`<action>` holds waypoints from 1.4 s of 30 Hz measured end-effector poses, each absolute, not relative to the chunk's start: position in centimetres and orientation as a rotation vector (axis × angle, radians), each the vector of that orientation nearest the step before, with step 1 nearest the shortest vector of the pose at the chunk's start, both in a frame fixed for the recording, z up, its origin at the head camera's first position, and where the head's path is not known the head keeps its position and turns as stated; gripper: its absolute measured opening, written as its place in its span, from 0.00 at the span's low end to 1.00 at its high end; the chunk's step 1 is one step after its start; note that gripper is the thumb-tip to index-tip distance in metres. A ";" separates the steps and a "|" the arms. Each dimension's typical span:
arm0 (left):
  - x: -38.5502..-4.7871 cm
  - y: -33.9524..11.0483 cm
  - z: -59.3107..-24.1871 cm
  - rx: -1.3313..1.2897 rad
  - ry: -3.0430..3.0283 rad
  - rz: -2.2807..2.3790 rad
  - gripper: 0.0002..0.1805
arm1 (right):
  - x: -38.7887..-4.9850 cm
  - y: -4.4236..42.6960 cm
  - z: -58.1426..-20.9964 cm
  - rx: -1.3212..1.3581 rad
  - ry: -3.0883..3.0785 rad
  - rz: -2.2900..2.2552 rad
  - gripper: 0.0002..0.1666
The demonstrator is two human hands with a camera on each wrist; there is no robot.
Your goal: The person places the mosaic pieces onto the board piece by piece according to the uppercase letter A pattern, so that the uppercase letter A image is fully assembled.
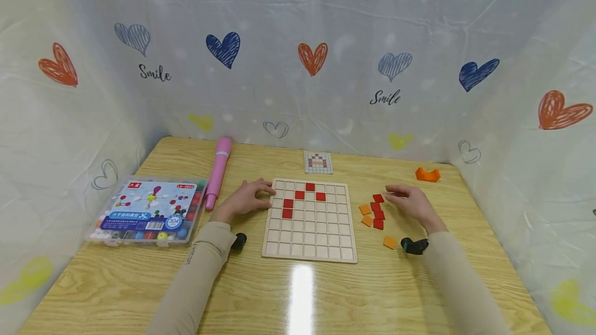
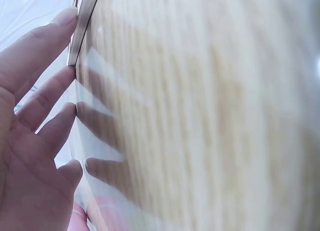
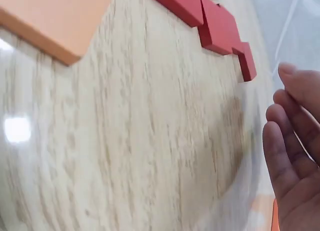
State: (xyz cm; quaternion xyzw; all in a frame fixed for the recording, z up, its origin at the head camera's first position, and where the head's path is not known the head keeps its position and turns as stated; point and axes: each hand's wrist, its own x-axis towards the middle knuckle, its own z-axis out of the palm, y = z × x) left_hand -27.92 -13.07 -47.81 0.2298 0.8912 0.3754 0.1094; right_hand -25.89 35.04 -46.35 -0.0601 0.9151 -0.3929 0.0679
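A wooden grid board [image 1: 309, 231] lies mid-table with several red tiles in its upper cells, one of them a red tile [image 1: 310, 186] in the top row. My left hand [image 1: 247, 198] touches the board's left edge with fingers extended; in the left wrist view the hand [image 2: 35, 126] has its fingertips at that edge. Right of the board lie loose red tiles [image 1: 378, 215] and orange tiles [image 1: 389, 242]. My right hand [image 1: 410, 203] is just right of the topmost loose red tile; in the right wrist view the hand [image 3: 295, 141] holds nothing, beside the red tiles [image 3: 220, 28].
A small pattern card [image 1: 318, 162] lies behind the board. At the left are a clear plastic case [image 1: 149, 211] of coloured balls and a pink cylindrical object [image 1: 219, 169]. An orange bracket-shaped piece [image 1: 427, 174] sits at the back right, before a curtain with hearts.
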 end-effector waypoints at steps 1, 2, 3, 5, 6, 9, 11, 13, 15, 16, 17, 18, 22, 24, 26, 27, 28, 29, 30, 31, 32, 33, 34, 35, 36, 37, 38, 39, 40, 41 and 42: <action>-27.9 -13.1 -47.8 0.676 2.620 1.104 0.19 | -26.0 35.1 -46.5 -0.187 2.755 -1.176 0.31; -27.9 -13.1 -47.8 0.675 2.620 1.103 0.19 | -26.2 35.1 -46.6 -0.193 2.755 -1.166 0.30; -27.9 -13.1 -47.8 0.675 2.620 1.102 0.19 | -26.3 35.0 -46.7 -0.206 2.753 -1.154 0.30; -27.9 -13.2 -47.8 0.675 2.621 1.101 0.19 | -26.6 34.9 -46.9 -0.222 2.749 -1.135 0.30; -27.9 -13.2 -47.8 0.676 2.621 1.100 0.19 | -26.8 34.8 -47.0 -0.235 2.749 -1.122 0.29; -27.9 -13.2 -47.9 0.679 2.626 1.094 0.20 | -27.1 34.7 -47.2 -0.280 2.755 -1.078 0.28; -27.9 -13.2 -47.9 0.679 2.628 1.091 0.19 | -27.2 34.6 -47.2 -0.304 2.759 -1.057 0.27; -27.9 -13.2 -47.8 0.681 2.630 1.089 0.19 | -27.3 34.5 -47.2 -0.322 2.768 -1.039 0.25; -27.8 -13.1 -47.8 0.683 2.626 1.092 0.19 | -27.3 34.5 -47.2 -0.362 2.786 -1.002 0.23; -27.8 -13.1 -47.7 0.683 2.623 1.095 0.19 | -27.3 34.5 -47.2 -0.382 2.796 -0.986 0.22; -27.8 -13.1 -47.7 0.685 2.621 1.096 0.19 | -27.3 34.5 -47.3 -0.402 2.807 -0.971 0.21; -27.7 -13.1 -47.7 0.686 2.619 1.096 0.19 | -27.3 34.5 -47.3 -0.427 2.819 -0.953 0.20; -27.6 -13.0 -47.7 0.682 2.618 1.092 0.19 | -27.1 34.8 -47.4 -0.497 2.851 -0.914 0.18; -27.6 -13.0 -47.8 0.679 2.620 1.090 0.19 | -27.0 35.1 -47.5 -0.517 2.869 -0.900 0.18; -27.6 -13.0 -47.8 0.676 2.620 1.092 0.19 | -26.8 35.4 -47.5 -0.531 2.894 -0.879 0.18; -27.6 -13.0 -47.8 0.677 2.619 1.094 0.19 | -26.6 35.6 -47.6 -0.532 2.908 -0.871 0.18; -27.6 -13.0 -47.8 0.675 2.617 1.096 0.19 | -26.5 35.9 -47.6 -0.528 2.920 -0.865 0.18; -27.6 -13.0 -47.9 0.677 2.618 1.096 0.19 | -26.3 36.1 -47.6 -0.523 2.934 -0.851 0.18; -27.6 -13.0 -47.9 0.680 2.620 1.094 0.19 | -26.1 36.4 -47.6 -0.509 2.947 -0.843 0.18; -27.6 -13.0 -47.9 0.682 2.620 1.095 0.19 | -25.8 36.7 -47.6 -0.492 2.958 -0.835 0.18; -27.6 -13.0 -48.0 0.683 2.620 1.094 0.19 | -25.5 37.0 -47.5 -0.470 2.964 -0.838 0.18; -27.7 -13.0 -48.0 0.686 2.621 1.091 0.19 | -25.2 37.3 -47.5 -0.445 2.965 -0.845 0.18; -27.7 -13.0 -48.0 0.687 2.623 1.089 0.19 | -24.8 37.6 -47.5 -0.423 2.968 -0.846 0.18; -27.8 -13.0 -48.0 0.686 2.624 1.090 0.19 | -24.5 37.9 -47.4 -0.399 2.968 -0.852 0.18; -27.8 -13.0 -48.0 0.684 2.624 1.091 0.19 | -24.2 38.1 -47.4 -0.378 2.964 -0.864 0.18; -27.8 -13.0 -48.0 0.682 2.626 1.090 0.19 | -23.9 38.3 -47.4 -0.364 2.957 -0.875 0.19; -27.8 -13.0 -48.0 0.683 2.627 1.088 0.19 | -23.7 38.5 -47.3 -0.348 2.951 -0.887 0.19; -27.9 -13.0 -48.0 0.684 2.630 1.086 0.19 | -23.4 38.7 -47.3 -0.331 2.945 -0.891 0.19; -27.9 -13.1 -47.9 0.682 2.630 1.088 0.19 | -23.2 38.8 -47.3 -0.319 2.943 -0.892 0.20; -27.9 -13.1 -47.9 0.683 2.632 1.084 0.19 | -23.1 38.9 -47.3 -0.311 2.934 -0.902 0.20; -28.0 -13.1 -47.9 0.684 2.634 1.079 0.19 | -22.9 39.0 -47.3 -0.308 2.928 -0.903 0.22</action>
